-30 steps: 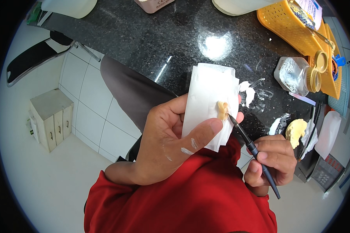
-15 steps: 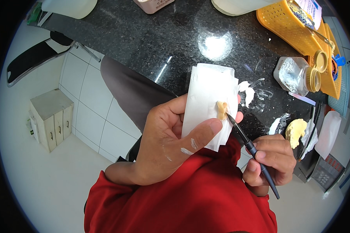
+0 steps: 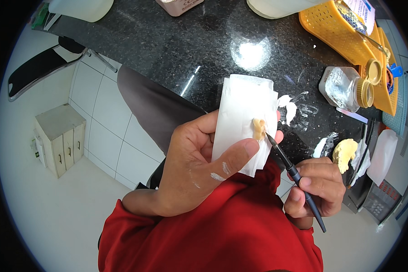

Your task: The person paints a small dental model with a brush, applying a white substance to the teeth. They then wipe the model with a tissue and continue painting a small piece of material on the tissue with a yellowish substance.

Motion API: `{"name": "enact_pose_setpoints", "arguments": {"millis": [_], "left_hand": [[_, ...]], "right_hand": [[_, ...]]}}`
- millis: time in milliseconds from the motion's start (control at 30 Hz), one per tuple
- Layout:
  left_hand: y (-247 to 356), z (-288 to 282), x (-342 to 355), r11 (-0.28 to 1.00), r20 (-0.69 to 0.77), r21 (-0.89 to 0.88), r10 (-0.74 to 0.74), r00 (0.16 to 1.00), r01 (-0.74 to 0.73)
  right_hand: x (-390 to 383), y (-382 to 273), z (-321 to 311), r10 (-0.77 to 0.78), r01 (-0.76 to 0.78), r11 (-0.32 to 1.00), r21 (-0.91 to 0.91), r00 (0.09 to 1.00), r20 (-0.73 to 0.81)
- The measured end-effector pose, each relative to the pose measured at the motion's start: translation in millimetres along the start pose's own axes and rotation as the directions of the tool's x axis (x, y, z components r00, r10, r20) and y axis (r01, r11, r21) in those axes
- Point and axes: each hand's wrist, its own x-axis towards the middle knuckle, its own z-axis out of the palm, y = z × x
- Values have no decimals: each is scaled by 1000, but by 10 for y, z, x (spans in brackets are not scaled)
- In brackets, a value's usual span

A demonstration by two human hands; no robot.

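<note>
My left hand [image 3: 186, 167] is closed around a folded pad of white tissue [image 3: 242, 99], its thumb lying across the lower part. Resting on the tissue by the thumb tip is a small cream-coloured, lumpy piece [image 3: 259, 128], glossy in places. White smears mark the back of my left thumb. In my right hand [image 3: 319, 188], a slim dark brush [image 3: 289, 167] is pinched between thumb and fingers. Its pointed dark tip is right beside the cream piece, at its lower right; whether they touch I cannot tell.
White paste [image 3: 289, 111] is smeared on the black speckled countertop [image 3: 167, 50]. To the right are a clear jar [image 3: 340, 86] with a gold lid, a yellow lump [image 3: 344, 154] and yellow baskets [image 3: 331, 31]. A chair [image 3: 45, 68] and small cabinet [image 3: 61, 136] stand at the left.
The brush tip has shifted very slightly to the right, off the edge of the cream piece. My left hand and the tissue are almost still.
</note>
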Motion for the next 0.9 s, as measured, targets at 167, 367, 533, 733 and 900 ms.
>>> {"name": "enact_pose_setpoints", "arguments": {"millis": [167, 367, 533, 733, 900], "left_hand": [[40, 26, -14, 1000, -9, -10, -27, 1000, 27], [15, 48, 5, 999, 61, -39, 20, 998, -18], [17, 66, -17, 988, 92, -136, 89, 992, -76], [14, 81, -70, 985, 110, -135, 123, 986, -108], [-36, 54, -39, 981, 117, -166, 118, 986, -98]], "right_hand": [[-61, 60, -136, -49, 46, 987, 154, 999, 14], [136, -176, -354, -19, 21, 1000, 5, 978, -210], [864, -356, -664, 31, -37, 999, -28, 983, -180], [1766, -71, -287, 67, -49, 875, -482, 998, 20], [1852, -103, 33, -19, 58, 819, -570, 997, 75]]}}
